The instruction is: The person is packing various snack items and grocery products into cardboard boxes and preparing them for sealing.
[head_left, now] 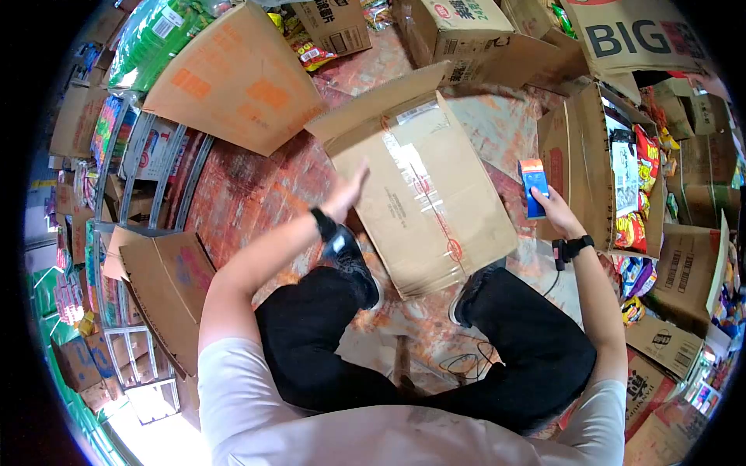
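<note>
A large cardboard box [388, 210] with clear tape and red print along its seam sits between my feet, its far flap standing up. My left hand [347, 196] is at the left side of this box, fingers stretched out and nothing in them. To the right of the box, my right hand [550, 210] is closed on the lower part of a small blue and orange packet [533, 182], held upright. A dark band is around each wrist.
An open carton [633, 186] with red snack bags stands at the right. Another carton [233, 81] with orange print is at the upper left, beside a metal rack [136, 167]. Cables [470, 361] lie on the floor between my legs. More cartons line the far side.
</note>
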`<state>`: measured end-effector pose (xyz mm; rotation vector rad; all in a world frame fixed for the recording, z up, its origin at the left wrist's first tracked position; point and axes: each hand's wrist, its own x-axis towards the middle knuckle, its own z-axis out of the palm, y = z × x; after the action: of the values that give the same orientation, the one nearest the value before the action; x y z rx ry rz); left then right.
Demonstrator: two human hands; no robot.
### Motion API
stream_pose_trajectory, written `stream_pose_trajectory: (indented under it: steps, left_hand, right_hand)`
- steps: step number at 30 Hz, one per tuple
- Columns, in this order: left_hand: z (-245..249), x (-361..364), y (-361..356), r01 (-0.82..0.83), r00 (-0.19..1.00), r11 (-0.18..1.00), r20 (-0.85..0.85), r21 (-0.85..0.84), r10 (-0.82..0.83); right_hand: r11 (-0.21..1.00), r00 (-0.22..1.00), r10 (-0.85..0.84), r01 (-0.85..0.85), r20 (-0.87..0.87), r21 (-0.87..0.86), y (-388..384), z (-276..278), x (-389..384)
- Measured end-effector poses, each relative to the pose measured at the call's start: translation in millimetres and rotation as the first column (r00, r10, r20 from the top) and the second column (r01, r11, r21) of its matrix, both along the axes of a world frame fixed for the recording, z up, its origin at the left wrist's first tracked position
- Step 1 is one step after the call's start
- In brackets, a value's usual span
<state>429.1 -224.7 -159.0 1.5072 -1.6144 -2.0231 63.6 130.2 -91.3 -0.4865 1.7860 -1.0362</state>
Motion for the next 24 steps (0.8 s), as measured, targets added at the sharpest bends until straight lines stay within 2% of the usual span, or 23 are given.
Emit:
stream_pose_trajectory:
  steps: [1,2,3,4,5,6,7,8,10,11,13,14,15,17,19,20,21,22,23,24]
  left_hand:
    - [-11,-12,-29,-0.015,0.997,1.000,-0.075,-0.017,0.014]
    - [25,-26,-41,-0.102,0.970,0.972,-0.240,-0.211,0.050]
    - [21,-36,-62,-0.261,0.959,0.899,-0.196,-0.353,0.202]
    - [32,-42,-76,-0.276,0.936,0.898,-0.309,-0.343,0.170]
    - [19,-45,-101,-0.225,0.921,0.906,-0.382,-0.358,0.078]
    - [49,-50,-95,-0.230,0.928,0.951,-0.340,-0.206,0.151]
    - [81,-54,-88,-0.240,0.935,0.969,-0.282,-0.049,0.217]
    - [72,-53,-94,-0.231,0.939,0.972,-0.274,-0.050,0.210]
    - [58,-44,-111,-0.080,0.979,0.985,-0.198,-0.151,0.049]
    - [57,-44,-113,-0.076,0.980,0.985,-0.193,-0.154,0.045]
    - [81,-48,-110,-0.100,0.958,0.940,-0.286,-0.326,0.003]
    - [95,-53,-109,-0.145,0.938,0.909,-0.346,-0.391,0.001]
    - [122,-59,-103,-0.144,0.937,0.905,-0.349,-0.400,-0.005]
    - [192,-69,-76,-0.219,0.896,0.806,-0.440,-0.549,-0.057]
    - [249,-66,-47,-0.263,0.860,0.764,-0.502,-0.589,-0.092]
    - [279,-61,-22,-0.258,0.877,0.686,-0.463,-0.681,-0.130]
    - [298,-54,1,-0.248,0.893,0.596,-0.418,-0.764,-0.164]
    - [307,-45,19,-0.227,0.848,0.516,-0.428,-0.826,-0.312]
    - [312,-34,35,-0.119,0.869,0.556,-0.357,-0.823,-0.342]
    - [307,-26,44,-0.008,0.853,0.447,-0.239,-0.894,-0.463]
  right_hand:
    - [0.999,0.998,-0.037,0.038,0.055,-0.010,-9,4,7]
    - [0.997,0.991,-0.075,0.077,0.110,-0.017,-15,7,14]
    - [0.997,0.991,-0.076,0.078,0.112,-0.017,-18,5,18]
    - [0.998,0.993,-0.061,0.061,0.098,0.005,-20,-1,22]
    - [0.999,0.995,-0.050,0.048,0.085,0.027,-23,-4,29]
    - [0.998,0.994,-0.038,0.033,0.103,0.052,-34,30,47]
    - [0.998,0.992,-0.050,0.044,0.112,0.053,-35,33,51]
    - [0.998,0.997,-0.047,0.044,0.067,0.042,-35,32,54]
    - [0.999,0.999,-0.035,0.034,0.022,0.035,-36,37,52]
    - [0.999,0.999,-0.038,0.037,0.027,0.033,-32,27,44]
    - [0.998,0.996,0.035,-0.031,0.078,-0.050,-14,1,14]
    - [0.999,0.996,0.035,-0.037,-0.084,-0.025,-7,0,1]
    - [1.000,0.989,-0.009,0.011,-0.150,0.017,-2,16,-3]
    - [0.995,0.973,-0.095,0.089,-0.212,-0.040,14,33,-18]
    - [0.986,0.970,-0.159,0.147,-0.182,-0.080,30,56,-29]
    - [0.988,0.971,-0.133,0.112,-0.200,-0.110,46,51,-46]
    - [0.980,0.957,-0.177,0.150,-0.229,-0.131,58,63,-45]
    - [0.965,0.947,-0.235,0.200,-0.218,-0.168,65,80,-36]
    - [0.947,0.936,-0.291,0.253,-0.198,-0.196,75,95,-24]
    - [0.943,0.927,-0.307,0.266,-0.216,-0.198,84,106,-17]
